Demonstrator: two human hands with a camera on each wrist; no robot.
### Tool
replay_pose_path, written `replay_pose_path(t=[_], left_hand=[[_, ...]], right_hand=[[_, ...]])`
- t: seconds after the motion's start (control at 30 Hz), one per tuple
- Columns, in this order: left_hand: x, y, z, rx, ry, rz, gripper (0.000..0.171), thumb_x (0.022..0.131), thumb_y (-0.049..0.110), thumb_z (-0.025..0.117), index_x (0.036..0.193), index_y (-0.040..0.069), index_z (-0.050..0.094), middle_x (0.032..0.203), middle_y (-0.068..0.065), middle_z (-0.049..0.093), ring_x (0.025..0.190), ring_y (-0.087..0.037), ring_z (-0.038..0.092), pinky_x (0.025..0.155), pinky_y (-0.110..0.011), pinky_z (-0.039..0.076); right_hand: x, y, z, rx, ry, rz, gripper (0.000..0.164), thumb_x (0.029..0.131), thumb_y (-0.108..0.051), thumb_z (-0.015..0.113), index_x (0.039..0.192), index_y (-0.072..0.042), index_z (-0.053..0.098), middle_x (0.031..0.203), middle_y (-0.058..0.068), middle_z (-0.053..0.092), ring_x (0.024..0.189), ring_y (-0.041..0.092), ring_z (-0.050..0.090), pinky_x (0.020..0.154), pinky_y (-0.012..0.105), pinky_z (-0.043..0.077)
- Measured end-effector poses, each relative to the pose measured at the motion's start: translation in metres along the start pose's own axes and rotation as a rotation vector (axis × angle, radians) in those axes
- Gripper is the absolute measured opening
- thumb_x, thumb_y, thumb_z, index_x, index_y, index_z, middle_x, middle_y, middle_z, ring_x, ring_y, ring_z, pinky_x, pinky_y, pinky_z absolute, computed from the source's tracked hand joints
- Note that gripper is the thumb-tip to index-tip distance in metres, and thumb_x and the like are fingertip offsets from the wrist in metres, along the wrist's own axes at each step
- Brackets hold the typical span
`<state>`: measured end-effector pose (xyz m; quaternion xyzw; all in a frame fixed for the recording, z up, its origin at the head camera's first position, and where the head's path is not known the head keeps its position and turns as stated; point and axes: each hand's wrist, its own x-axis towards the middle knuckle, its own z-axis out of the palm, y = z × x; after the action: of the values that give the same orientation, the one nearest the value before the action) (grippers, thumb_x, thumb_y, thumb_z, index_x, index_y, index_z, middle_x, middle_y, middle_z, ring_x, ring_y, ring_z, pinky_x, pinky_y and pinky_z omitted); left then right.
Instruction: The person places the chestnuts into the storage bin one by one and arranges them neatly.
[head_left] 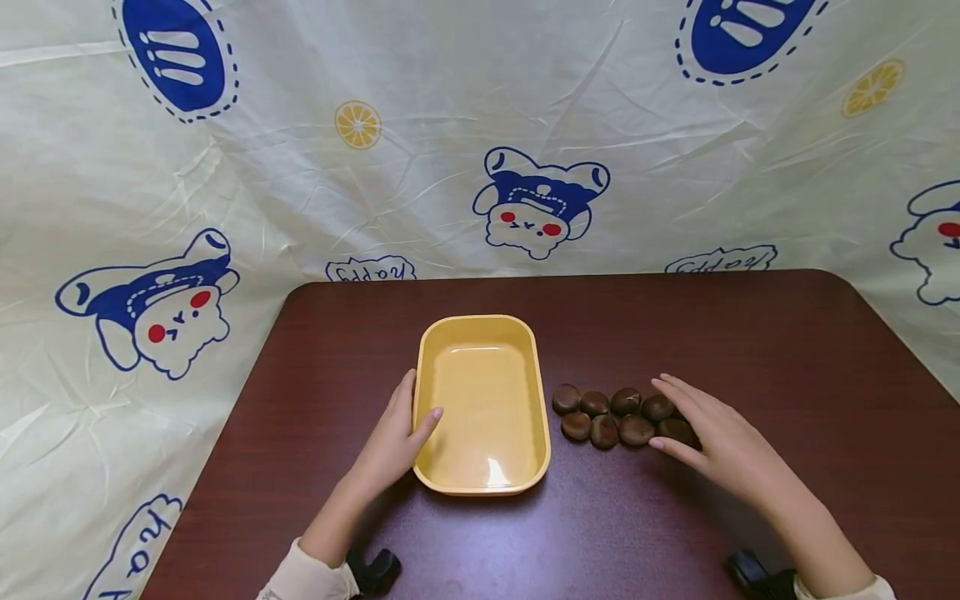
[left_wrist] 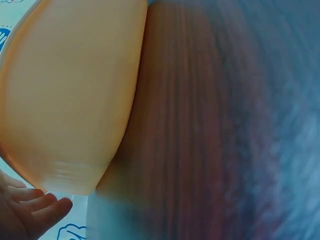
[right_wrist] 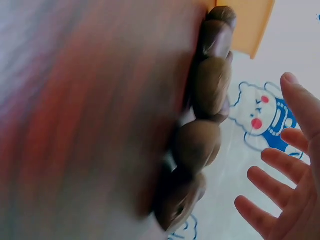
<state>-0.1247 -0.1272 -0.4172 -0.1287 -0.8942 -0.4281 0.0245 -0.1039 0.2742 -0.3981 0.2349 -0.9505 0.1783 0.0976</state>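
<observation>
A yellow rectangular tray with rounded corners sits on the table, its inside bare. My left hand holds its left side, thumb over the rim and the other fingers along the outside. In the left wrist view, the tray's outer wall fills the upper left, with the fingers beside its lower end. Several brown chestnuts lie to the right of the tray in two close rows. Over their right end hovers my right hand, fingers spread and partly covering the last ones. The right wrist view shows its palm empty beside the chestnuts.
The dark brown table has rounded far corners. Behind it and along its left side hangs a pale sheet printed with blue cartoon figures and orange slices. A black wrist strap shows at the left sleeve, another device at the right wrist.
</observation>
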Motion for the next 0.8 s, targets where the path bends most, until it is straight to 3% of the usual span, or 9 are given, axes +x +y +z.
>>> replay_pose_path(t=[0.13, 0.33, 0.67, 0.8], left_hand=[[-0.001, -0.002, 0.002, -0.198, -0.015, -0.063, 0.061, 0.093, 0.023, 0.05, 0.139, -0.002, 0.019, 0.136, -0.021, 0.033, 0.12, -0.029, 0.038, 0.094, -0.045, 0.037], [-0.001, -0.007, 0.005, -0.402, -0.006, -0.114, 0.049, 0.096, 0.015, 0.043, 0.138, -0.001, 0.024, 0.132, -0.023, 0.039, 0.118, -0.032, 0.041, 0.091, -0.045, 0.039], [-0.003, -0.013, 0.006, -0.533, 0.051, -0.174, 0.04, 0.095, 0.007, 0.04, 0.132, -0.006, 0.033, 0.122, -0.025, 0.046, 0.11, -0.033, 0.046, 0.09, -0.045, 0.04], [-0.003, -0.016, 0.007, -0.554, 0.057, -0.183, 0.039, 0.095, 0.007, 0.041, 0.131, -0.005, 0.036, 0.121, -0.024, 0.047, 0.109, -0.032, 0.047, 0.091, -0.044, 0.039]], right_hand=[[-0.008, 0.008, 0.001, 0.035, 0.005, 0.031, 0.068, 0.076, -0.032, 0.071, 0.131, -0.004, 0.042, 0.129, 0.02, 0.044, 0.114, 0.038, 0.042, 0.088, 0.051, 0.033], [-0.019, 0.023, 0.002, 0.093, -0.003, 0.066, 0.062, 0.078, -0.024, 0.07, 0.126, 0.002, 0.042, 0.123, 0.024, 0.045, 0.109, 0.042, 0.042, 0.087, 0.053, 0.032], [-0.029, 0.043, 0.008, 0.102, 0.0, 0.113, 0.051, 0.076, -0.011, 0.072, 0.117, 0.006, 0.047, 0.11, 0.025, 0.052, 0.101, 0.042, 0.047, 0.078, 0.053, 0.038], [-0.033, 0.048, 0.01, 0.111, -0.023, 0.179, 0.047, 0.077, -0.011, 0.07, 0.116, 0.004, 0.047, 0.109, 0.026, 0.053, 0.098, 0.043, 0.05, 0.074, 0.054, 0.041]])
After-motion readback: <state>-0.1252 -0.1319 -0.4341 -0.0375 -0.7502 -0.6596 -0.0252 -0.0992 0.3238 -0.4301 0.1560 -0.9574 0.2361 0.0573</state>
